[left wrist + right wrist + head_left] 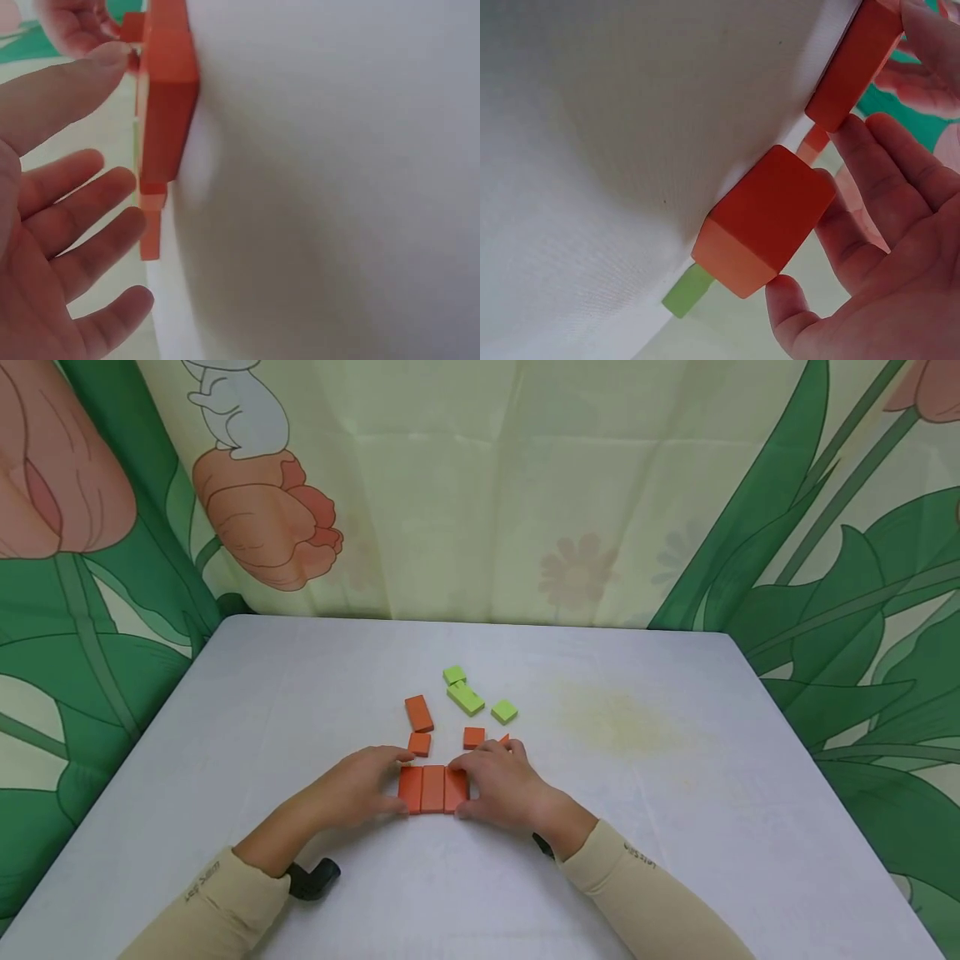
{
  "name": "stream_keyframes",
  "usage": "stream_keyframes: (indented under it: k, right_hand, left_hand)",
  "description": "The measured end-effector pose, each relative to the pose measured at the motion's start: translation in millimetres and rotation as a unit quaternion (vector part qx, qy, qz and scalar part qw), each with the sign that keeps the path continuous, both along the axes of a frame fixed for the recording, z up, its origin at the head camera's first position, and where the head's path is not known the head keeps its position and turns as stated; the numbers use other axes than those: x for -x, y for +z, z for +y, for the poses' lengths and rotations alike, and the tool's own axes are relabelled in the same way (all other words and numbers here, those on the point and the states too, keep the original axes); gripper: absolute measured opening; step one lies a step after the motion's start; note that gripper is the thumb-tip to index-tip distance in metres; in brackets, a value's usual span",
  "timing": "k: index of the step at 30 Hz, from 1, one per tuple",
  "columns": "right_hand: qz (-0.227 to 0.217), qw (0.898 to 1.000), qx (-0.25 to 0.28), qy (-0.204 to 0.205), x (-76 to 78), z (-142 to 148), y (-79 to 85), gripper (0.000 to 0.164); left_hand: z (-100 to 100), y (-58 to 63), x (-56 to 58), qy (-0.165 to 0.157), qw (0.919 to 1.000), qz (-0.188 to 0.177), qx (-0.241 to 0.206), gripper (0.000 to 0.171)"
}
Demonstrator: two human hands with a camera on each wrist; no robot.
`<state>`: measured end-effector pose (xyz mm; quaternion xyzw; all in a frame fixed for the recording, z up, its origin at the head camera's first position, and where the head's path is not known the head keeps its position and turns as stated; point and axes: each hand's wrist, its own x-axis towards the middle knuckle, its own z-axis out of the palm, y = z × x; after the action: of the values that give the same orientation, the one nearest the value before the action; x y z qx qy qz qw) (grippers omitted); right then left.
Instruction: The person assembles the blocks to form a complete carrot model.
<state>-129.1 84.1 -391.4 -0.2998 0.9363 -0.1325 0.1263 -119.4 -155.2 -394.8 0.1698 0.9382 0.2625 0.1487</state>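
Three red-orange rectangular blocks (432, 789) lie side by side in a row on the white table. My right hand (506, 785) holds the right-hand block (855, 67) of the row, thumb at its near end and index fingertip at its far end. At the left end of the row is my left hand (360, 787), its thumb close to the near corner of the left block (169, 112) and its other fingers loosely extended. Another orange block (765, 210) stands close by the right hand's outer fingers, mostly hidden by that hand in the head view.
Beyond the row lie a small orange block (419, 744), a longer orange block (419, 713) and another small orange block (473, 737). Farther back are green blocks, a long one (466, 698) and two small ones (453, 675). A patterned curtain (487, 485) hangs behind the table (675, 860).
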Motion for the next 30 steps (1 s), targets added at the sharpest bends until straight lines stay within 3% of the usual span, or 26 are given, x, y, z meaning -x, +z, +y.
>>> stream_keyframes:
  k: [8, 12, 17, 24, 30]
  right_hand:
    - [-0.001, 1.000, -0.004, -0.002, 0.3, 0.2, -0.4, 0.055]
    - [-0.001, 1.000, -0.001, -0.002, 0.6, 0.2, -0.7, 0.054]
    - [0.000, 1.000, 0.003, 0.000, 0.1, -0.8, -0.3, 0.053]
    - [0.002, 1.000, 0.002, 0.000, -0.1, -1.7, -0.5, 0.053]
    - [0.004, 1.000, 0.000, -0.003, 0.1, -0.9, -0.6, 0.053]
  left_hand:
    - [3.2, 10.6, 26.0, -0.003, 0.9999, 0.015, -0.004, 0.059]
    - [8.9, 8.2, 44.6, -0.019, 0.9992, 0.034, -0.002, 0.052]
    - [15.6, 3.7, 61.7, -0.042, 0.9974, 0.054, 0.022, 0.056]
    - [19.4, -1.1, 72.0, -0.034, 0.9990, 0.025, 0.018, 0.061]
    - [20.3, -3.9, 73.9, -0.032, 0.9990, 0.024, 0.019, 0.057]
